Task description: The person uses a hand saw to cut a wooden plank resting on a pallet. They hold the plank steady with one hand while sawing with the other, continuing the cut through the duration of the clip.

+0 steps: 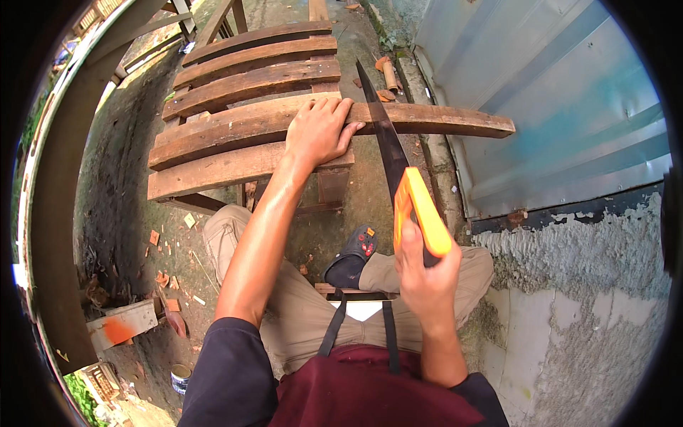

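My right hand is closed round the yellow-orange handle of a hand saw. Its dark blade points up and away, crossing a long wooden plank just right of my left hand. That plank lies across a slatted wooden bench and sticks out past its right end. My left hand presses down on the plank near the bench's right edge, its fingers over the far side and the thumb toward the blade. Whether the teeth have cut into the wood is too small to tell.
A blue-grey corrugated metal sheet stands at the right above a rough, peeling wall. Wood scraps litter the ground at the left, near a tin can and a board with an orange patch. My foot in a dark clog rests below the bench.
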The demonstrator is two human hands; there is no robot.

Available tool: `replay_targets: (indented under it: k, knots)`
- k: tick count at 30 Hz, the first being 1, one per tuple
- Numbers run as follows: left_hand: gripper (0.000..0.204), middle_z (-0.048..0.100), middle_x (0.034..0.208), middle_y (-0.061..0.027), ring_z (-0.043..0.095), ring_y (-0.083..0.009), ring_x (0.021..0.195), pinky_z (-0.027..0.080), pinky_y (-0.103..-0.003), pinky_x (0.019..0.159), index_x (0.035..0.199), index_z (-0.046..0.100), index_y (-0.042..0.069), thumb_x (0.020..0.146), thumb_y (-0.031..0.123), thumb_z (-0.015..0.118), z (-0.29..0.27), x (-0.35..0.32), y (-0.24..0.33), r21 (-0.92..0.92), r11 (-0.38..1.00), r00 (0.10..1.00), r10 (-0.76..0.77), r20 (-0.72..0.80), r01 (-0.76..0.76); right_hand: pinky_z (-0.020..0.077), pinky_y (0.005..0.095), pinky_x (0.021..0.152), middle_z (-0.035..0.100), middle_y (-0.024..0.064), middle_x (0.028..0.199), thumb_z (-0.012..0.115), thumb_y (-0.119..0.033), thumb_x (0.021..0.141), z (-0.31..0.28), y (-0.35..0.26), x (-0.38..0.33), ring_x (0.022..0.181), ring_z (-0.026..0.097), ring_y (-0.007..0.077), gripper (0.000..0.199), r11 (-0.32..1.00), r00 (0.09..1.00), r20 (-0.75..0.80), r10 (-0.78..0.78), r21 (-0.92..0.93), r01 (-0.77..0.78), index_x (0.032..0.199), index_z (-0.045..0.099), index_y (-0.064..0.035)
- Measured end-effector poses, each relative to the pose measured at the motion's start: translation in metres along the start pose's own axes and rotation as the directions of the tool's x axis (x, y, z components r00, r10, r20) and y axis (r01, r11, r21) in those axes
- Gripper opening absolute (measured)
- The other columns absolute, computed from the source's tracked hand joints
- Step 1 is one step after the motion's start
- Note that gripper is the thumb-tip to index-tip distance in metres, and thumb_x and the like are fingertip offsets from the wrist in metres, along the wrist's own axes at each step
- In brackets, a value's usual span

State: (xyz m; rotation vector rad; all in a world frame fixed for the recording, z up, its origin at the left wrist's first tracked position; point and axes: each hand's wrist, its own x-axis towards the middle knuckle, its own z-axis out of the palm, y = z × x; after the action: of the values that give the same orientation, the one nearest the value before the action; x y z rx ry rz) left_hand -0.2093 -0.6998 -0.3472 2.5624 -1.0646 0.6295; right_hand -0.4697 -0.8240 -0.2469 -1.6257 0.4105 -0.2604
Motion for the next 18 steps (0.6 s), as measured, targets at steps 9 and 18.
replay_targets:
  k: [9,18]
  knots:
    - [0.053,0.069,0.117,-0.0154,0.064,-0.0321,0.116,0.047,-0.046,0.102,0.131,0.061,0.001,0.098,0.043,0.062,-0.001,0.003,0.008,-0.050,0.996,0.997,-0.071,0.014,0.072,0.0490,0.0305,0.068,0.066,0.0072,0.077,0.067,-0.019,0.103,0.010,0.020,0.028,0.072,0.058,0.0123,0.025,0.995,0.992,-0.094,-0.078,0.051,0.083,0.108,0.068,0.0062]
    - [0.055,0.068,0.118,-0.0162,0.063,-0.0332,0.116,0.046,-0.048,0.103,0.133,0.061,0.003,0.096,0.043,0.066,-0.008,0.000,0.008,-0.060,0.997,0.998,-0.042,0.051,0.045,0.0493,0.0270,0.061,0.065,0.0060,0.076,0.071,-0.008,0.097,-0.003,0.036,-0.036,0.068,0.059,0.0082,0.016,0.997,0.996,-0.072,-0.052,0.058,0.056,0.104,0.066,0.0052]
